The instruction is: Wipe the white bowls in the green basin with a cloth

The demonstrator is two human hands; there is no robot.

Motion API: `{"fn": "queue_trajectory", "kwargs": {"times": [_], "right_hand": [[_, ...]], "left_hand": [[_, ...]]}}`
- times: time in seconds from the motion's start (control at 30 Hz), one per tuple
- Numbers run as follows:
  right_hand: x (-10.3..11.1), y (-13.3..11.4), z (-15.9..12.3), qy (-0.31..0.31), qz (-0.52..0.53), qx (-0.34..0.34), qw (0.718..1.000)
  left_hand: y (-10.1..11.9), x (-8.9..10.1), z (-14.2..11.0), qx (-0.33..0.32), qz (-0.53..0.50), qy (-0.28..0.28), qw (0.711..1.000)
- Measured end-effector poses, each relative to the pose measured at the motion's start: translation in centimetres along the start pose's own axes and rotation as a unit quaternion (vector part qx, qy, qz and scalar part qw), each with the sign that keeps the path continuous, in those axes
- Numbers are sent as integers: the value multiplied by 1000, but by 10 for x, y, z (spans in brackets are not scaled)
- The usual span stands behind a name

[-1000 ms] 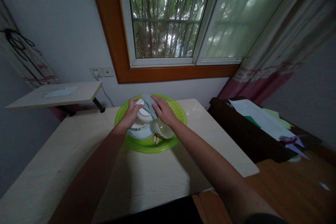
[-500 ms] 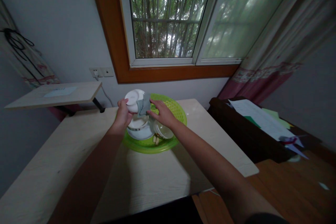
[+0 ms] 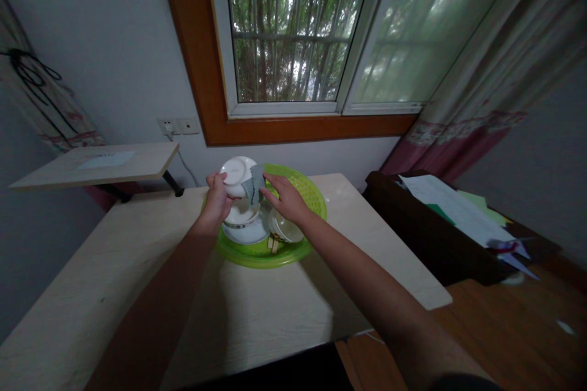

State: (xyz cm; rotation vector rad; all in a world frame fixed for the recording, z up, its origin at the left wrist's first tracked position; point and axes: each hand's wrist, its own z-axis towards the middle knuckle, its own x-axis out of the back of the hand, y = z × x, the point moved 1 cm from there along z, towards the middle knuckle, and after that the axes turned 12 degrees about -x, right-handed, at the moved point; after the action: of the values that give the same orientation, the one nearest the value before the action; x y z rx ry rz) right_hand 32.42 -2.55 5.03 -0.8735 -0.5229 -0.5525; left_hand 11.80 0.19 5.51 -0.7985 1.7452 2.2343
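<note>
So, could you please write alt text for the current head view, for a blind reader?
A person's left hand holds a tilted, upturned white bowl, while the right hand touches a grey cloth lying against it. Below them, a green basket of dishes stands on a pale table near a window.

Two bare arms reach from the near side toward the far middle, drawing closer together as they go. The left arm (image 3: 158,293) slants in from the near left, the right arm (image 3: 367,278) from the near right. The left hand (image 3: 217,200) is curled in a grip, its thumb (image 3: 222,176) uppermost. Just to its right, without touching it, the right hand (image 3: 285,197) angles left, its thumb (image 3: 269,197) nearer than the bunched fingers (image 3: 275,181), whose tips are partly hidden.
</note>
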Motion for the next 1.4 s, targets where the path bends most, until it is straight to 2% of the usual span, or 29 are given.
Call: {"fn": "queue_trajectory", "kwargs": {"times": [0.1,0.2,0.37,0.47,0.67,0.87,0.97,1.07,1.17,1.3,1.4], "right_hand": [[-2,5,1,0,27,-32,999],[-3,8,3,-4,61,-52,997],[1,7,3,10,98,-51,994],[3,5,2,13,92,-41,995],[10,-9,0,5,44,42,998],[15,-24,-4,-11,-27,133,991],[14,-27,-5,-11,-51,150,987],[13,-25,-3,6,-45,127,991],[12,-19,1,27,-10,70,997],[9,-6,4,43,55,-1,998],[5,2,5,46,85,-36,995]], "left_hand": [[-2,-1,-4,-49,62,-4,997],[-5,1,-7,-78,132,-46,987],[-4,2,-11,-182,238,-134,945],[-4,2,-12,-216,273,-163,923],[-4,-2,-17,-276,355,-171,877],[-6,-4,-22,-300,377,-190,856],[-7,-4,-23,-316,377,-206,846],[-8,-5,-24,-336,393,-201,832],[-8,-7,-26,-349,397,-194,827],[-6,-7,-27,-353,387,-179,833],[-2,-7,-26,-345,365,-166,849]]}}
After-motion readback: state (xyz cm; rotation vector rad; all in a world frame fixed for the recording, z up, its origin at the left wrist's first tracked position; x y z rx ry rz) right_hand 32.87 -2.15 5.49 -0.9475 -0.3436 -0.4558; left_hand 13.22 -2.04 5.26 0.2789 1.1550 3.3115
